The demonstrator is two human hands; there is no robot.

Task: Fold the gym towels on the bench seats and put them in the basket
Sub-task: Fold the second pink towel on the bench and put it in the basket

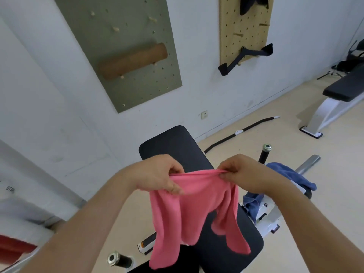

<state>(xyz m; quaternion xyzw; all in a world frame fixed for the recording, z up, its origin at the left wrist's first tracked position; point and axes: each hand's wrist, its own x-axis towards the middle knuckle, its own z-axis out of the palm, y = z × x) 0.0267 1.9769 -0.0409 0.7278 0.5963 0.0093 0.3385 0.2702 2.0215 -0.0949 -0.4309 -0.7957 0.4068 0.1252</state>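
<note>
A pink towel (189, 211) hangs in the air above the black bench seat (177, 146). My left hand (159, 176) grips its top edge at the left, and my right hand (242, 172) pinches the same edge at the right. The edge is stretched taut between both hands and the rest droops in loose folds. A blue towel (291, 176) lies draped over the bench frame to the right of the seat. No basket is in view.
A second black bench (346, 87) stands at the far right. A black bar (236, 133) lies on the floor by the wall. Pegboards (126, 54) hang on the wall with a wooden roller and cable handles. Bench handles (265, 152) stick up beside the seat.
</note>
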